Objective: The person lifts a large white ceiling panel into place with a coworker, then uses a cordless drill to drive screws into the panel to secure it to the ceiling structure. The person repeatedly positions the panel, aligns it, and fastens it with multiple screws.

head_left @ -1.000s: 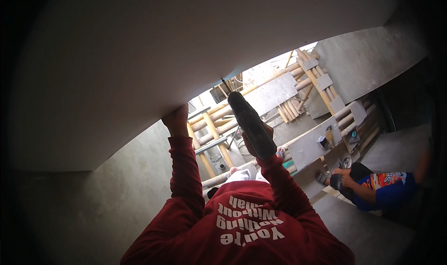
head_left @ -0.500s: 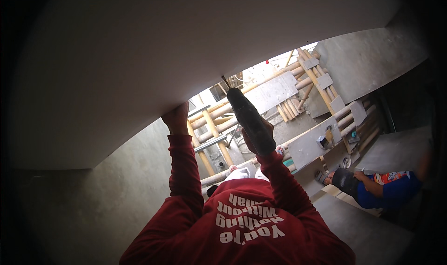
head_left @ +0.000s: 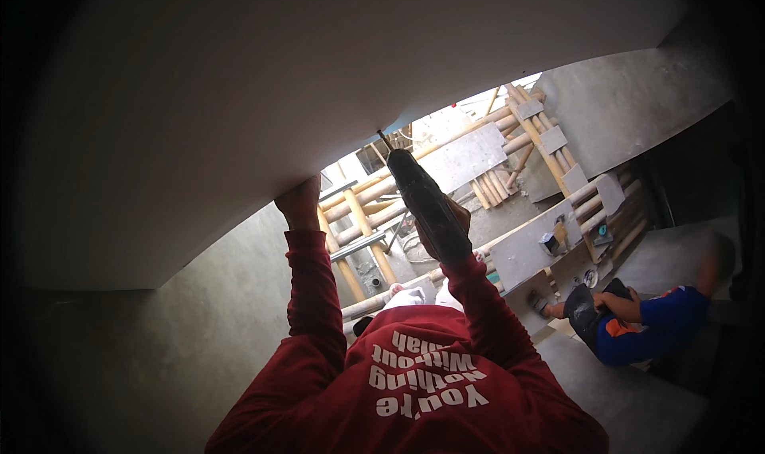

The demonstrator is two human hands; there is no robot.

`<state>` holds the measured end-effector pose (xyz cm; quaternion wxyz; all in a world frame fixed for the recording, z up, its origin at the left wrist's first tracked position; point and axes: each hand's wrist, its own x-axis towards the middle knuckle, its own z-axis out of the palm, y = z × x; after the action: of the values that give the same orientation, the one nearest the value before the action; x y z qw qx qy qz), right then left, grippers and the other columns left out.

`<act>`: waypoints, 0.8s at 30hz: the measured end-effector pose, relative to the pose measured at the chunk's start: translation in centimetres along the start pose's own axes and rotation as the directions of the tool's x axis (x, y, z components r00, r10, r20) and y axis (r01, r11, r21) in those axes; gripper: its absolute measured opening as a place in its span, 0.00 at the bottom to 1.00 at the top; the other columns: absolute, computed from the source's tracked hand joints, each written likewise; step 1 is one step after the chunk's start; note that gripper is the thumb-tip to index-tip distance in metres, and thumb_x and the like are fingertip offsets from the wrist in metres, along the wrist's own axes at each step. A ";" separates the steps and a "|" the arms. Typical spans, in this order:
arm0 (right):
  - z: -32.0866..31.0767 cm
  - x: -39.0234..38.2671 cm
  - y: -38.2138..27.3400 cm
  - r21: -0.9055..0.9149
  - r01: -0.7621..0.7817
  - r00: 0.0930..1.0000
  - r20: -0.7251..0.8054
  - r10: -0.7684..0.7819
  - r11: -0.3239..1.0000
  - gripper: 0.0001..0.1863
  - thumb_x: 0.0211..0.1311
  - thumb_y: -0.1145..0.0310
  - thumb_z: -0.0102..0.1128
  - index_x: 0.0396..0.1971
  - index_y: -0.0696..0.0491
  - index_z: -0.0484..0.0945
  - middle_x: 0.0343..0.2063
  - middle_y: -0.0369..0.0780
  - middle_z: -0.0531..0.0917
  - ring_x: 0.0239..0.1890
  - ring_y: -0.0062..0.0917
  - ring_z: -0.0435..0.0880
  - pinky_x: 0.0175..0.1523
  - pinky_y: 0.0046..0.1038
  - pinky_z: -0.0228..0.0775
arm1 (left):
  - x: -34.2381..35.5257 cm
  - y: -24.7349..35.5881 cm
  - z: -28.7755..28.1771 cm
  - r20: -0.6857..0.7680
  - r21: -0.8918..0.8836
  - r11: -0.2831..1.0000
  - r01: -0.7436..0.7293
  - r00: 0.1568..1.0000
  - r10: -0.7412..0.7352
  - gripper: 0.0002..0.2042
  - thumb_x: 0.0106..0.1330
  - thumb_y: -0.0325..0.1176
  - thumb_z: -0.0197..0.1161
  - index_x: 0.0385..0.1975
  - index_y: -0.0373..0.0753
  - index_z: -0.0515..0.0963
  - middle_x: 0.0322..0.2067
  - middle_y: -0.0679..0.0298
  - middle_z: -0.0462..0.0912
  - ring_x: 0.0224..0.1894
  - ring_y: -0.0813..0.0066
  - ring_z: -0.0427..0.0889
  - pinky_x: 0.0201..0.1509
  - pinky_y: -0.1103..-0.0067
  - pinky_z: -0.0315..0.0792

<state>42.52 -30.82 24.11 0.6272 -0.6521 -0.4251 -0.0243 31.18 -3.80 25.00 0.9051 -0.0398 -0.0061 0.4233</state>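
A large pale board (head_left: 263, 79) spans the upper part of the view, its lower edge curving across above my arms. My right hand (head_left: 453, 219) is closed round a dark cordless drill (head_left: 430, 211), which points up and slightly left. The drill's long thin bit (head_left: 385, 141) meets the board at its edge, where a small bluish patch shows. My left hand (head_left: 301, 204) is raised against the same edge, left of the drill. Its fingers are hidden or too dark to make out.
Below stands scaffolding of wooden poles (head_left: 370, 235) with grey planks (head_left: 526, 251) across it. At the lower right another person in a blue shirt (head_left: 645, 334) sits bent on a grey surface. A small box (head_left: 548, 243) lies on a plank. Grey walls (head_left: 231, 294) rise alongside.
The bluish patch by the bit's tip has come into view. The other person has shifted, with the torso lower and the legs bent. My hands and the drill have hardly moved.
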 end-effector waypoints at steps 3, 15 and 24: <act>-0.7 0.1 -0.3 -0.022 -0.004 0.999 0.042 0.005 1.000 0.09 0.55 0.72 0.63 0.36 0.58 0.78 0.25 0.41 0.78 0.25 0.29 0.79 0.30 0.29 0.71 | -0.1 -0.1 0.1 0.007 -0.037 0.999 0.011 1.000 -0.011 0.14 0.71 0.36 0.57 0.49 0.34 0.76 0.49 0.56 0.80 0.53 0.63 0.79 0.62 0.67 0.72; -2.5 1.1 -1.0 -0.097 -0.047 0.993 0.104 0.057 0.994 0.17 0.53 0.75 0.64 0.44 0.59 0.79 0.31 0.44 0.81 0.31 0.36 0.83 0.37 0.30 0.76 | -0.1 -0.5 0.5 0.034 -0.011 1.000 0.024 0.999 -0.024 0.14 0.72 0.35 0.56 0.51 0.33 0.75 0.51 0.57 0.80 0.54 0.65 0.78 0.61 0.69 0.72; -7.2 -2.7 -4.6 -0.179 0.092 0.984 0.168 -0.061 0.980 0.20 0.49 0.82 0.62 0.46 0.59 0.79 0.35 0.47 0.83 0.33 0.39 0.84 0.37 0.31 0.77 | -4.8 1.1 -2.7 -0.102 0.711 0.701 0.064 0.995 0.012 0.08 0.74 0.29 0.54 0.46 0.33 0.75 0.46 0.60 0.78 0.51 0.69 0.77 0.61 0.72 0.73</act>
<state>41.67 -38.95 27.78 0.5257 -0.6907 -0.4954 -0.0351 27.42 -6.99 22.37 0.8551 0.2925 0.2022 0.3774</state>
